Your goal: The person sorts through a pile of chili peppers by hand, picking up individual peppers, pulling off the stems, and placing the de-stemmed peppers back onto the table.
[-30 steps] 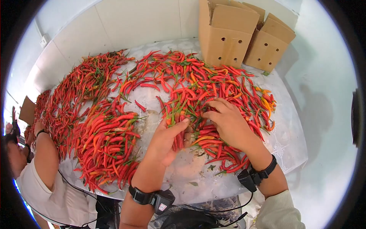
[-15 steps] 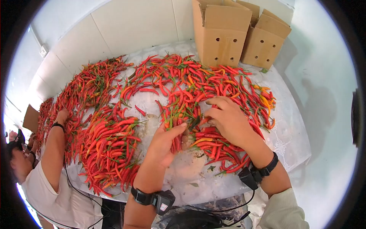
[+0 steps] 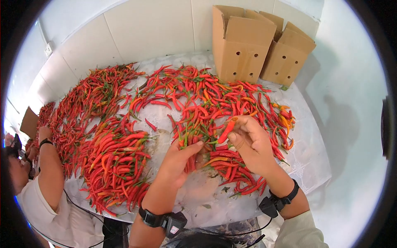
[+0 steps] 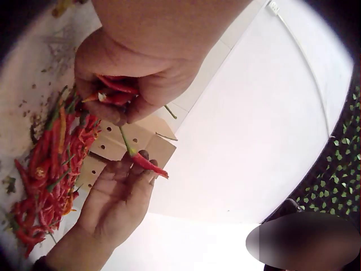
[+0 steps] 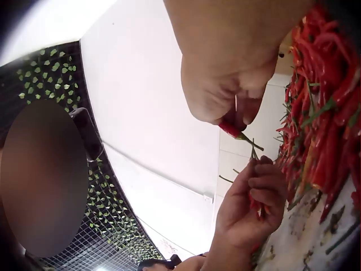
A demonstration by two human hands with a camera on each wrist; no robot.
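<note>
My left hand grips a small bunch of red chili peppers, green stems sticking out past the thumb. In the left wrist view, the cut of the fist shows several red chilies inside. Just to the right, my right hand pinches one red chili between thumb and fingers, its green stem pointing toward the left hand. The right wrist view has this chili with its stem close to the stems above the left hand. Beneath the right hand lies a heap of chilies.
Loose chilies spread over the table's back. A neater pile sits left, with a large heap beyond. Two cardboard boxes stand at the back right. Another person's arm reaches in at far left. White plastic covers the table.
My right hand has come up from the heap and turned, now with a single chili in its fingertips. The left hand keeps its bunch. The other person's arm reached forward, then drew back.
</note>
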